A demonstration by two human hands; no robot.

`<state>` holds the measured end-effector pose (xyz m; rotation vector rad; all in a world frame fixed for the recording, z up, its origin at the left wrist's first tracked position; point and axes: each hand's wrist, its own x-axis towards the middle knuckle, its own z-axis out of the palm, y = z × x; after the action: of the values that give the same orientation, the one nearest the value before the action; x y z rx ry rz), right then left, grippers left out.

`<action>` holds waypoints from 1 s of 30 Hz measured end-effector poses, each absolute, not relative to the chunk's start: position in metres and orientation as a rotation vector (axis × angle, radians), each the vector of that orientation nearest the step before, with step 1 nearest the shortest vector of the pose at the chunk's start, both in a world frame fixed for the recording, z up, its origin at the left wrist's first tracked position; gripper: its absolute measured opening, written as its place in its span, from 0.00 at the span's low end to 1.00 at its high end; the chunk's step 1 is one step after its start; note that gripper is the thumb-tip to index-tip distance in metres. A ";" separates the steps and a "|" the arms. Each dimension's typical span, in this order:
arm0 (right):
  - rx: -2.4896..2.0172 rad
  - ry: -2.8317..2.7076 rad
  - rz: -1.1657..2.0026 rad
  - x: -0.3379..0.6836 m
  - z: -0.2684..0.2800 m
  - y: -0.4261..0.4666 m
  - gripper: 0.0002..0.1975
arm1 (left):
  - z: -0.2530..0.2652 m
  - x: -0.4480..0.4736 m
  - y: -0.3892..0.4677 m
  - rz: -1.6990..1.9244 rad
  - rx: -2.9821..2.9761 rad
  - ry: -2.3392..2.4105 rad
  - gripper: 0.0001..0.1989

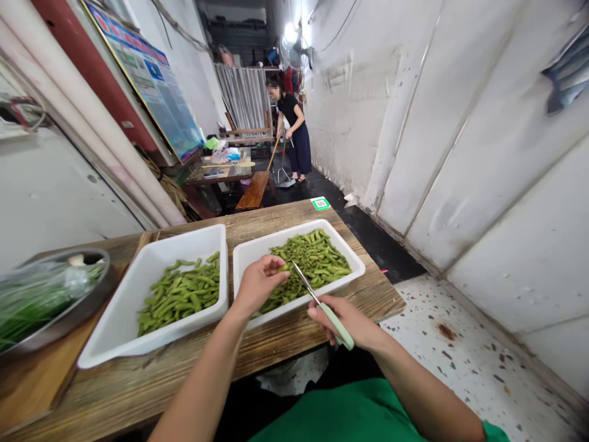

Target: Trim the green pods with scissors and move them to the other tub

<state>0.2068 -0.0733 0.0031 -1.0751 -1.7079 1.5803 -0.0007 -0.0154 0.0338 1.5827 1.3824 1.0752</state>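
My left hand [263, 281] pinches a green edamame pod [284, 268] above the right white tray [356, 264]. In my right hand [343, 319] is a pair of scissors [335, 320] with pale green handles, its blades reaching up and left to the pod. Many edamame pods [322, 255] and small trimmed bits lie in that tray, partly hidden by my hands and the scissors. To the left, a second white tray [151, 258] holds a heap of edamame pods [186, 291].
Both trays stand on a wooden table [294, 334]. A metal bowl [99, 288] of bagged greens is at the left. Beyond the table, a person [297, 132] sweeps with a broom and dustpan [286, 182]. A wooden bench [253, 190] and a white wall [414, 135] flank the passage.
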 end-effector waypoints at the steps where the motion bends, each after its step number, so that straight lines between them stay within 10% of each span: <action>1: -1.083 -1.722 1.574 0.207 0.004 -0.074 0.17 | 0.032 0.001 -0.016 1.077 1.635 1.401 0.12; 30: -1.068 -1.546 1.683 0.206 -0.006 -0.072 0.22 | 0.032 0.020 -0.022 1.277 1.447 1.554 0.13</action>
<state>0.2058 -0.0723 -0.0057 -1.0677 -1.5460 1.6829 0.0201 -0.0224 0.0323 1.4471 1.5540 1.2772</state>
